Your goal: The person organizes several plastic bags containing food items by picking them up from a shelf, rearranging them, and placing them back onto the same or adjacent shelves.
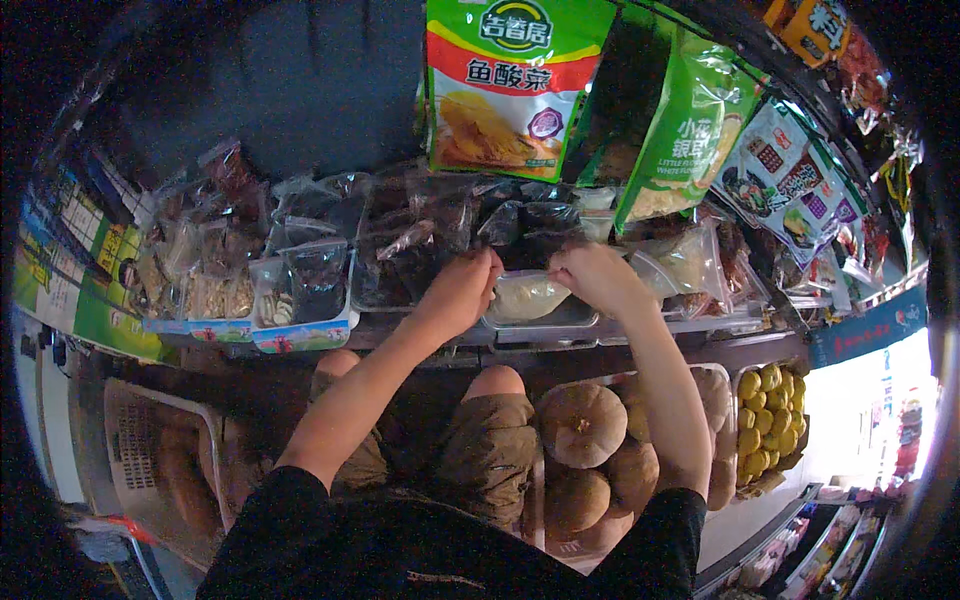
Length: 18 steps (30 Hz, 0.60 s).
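A clear plastic bag with pale contents point(531, 295) lies in a clear tray point(544, 330) at the front of the shelf. My left hand point(466, 283) pinches its upper left corner, with the fingers curled. At the upper right corner, my right hand point(600, 276) is closed on the same bag, thumb and forefinger together. Dark-filled clear bags point(540, 221) are packed right behind both hands. What the fingertips press on is partly hidden by the knuckles.
Green food pouches point(517, 97) hang above, another pouch point(686, 135) to their right. Zip bags of dried goods point(300, 281) fill trays on the left. Below the shelf edge are a crate of pumpkins point(583, 424), a box of yellow fruit point(771, 412) and a plastic basket point(161, 442).
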{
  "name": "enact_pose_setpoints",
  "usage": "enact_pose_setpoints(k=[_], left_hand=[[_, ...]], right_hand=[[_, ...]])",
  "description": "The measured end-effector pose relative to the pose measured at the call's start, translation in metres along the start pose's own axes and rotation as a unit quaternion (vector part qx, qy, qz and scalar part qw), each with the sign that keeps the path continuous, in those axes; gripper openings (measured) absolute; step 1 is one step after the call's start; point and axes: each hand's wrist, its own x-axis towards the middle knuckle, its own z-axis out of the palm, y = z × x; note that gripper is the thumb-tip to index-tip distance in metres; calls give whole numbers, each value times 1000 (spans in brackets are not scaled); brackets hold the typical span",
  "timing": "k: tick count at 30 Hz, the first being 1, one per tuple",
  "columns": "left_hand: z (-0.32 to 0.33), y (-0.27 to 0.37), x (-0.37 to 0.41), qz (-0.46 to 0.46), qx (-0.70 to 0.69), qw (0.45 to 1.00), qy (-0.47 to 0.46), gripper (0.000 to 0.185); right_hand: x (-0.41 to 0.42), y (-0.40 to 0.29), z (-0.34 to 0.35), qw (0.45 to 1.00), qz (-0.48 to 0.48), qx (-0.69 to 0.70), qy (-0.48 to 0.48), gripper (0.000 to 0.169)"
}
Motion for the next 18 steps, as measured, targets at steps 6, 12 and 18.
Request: enact_pose_setpoints(k=[6, 12, 18], left_hand=[[9, 4, 8, 19, 0, 1000, 11, 29], [0, 13, 6, -60, -8, 998, -10, 17], [12, 3, 1, 46, 60, 997, 2, 19]], right_hand=[[-1, -7, -7, 1000, 8, 2, -8, 14], [-14, -10, -7, 996, -10, 76, 52, 15], [-38, -19, 18, 992, 24, 94, 86, 17]])
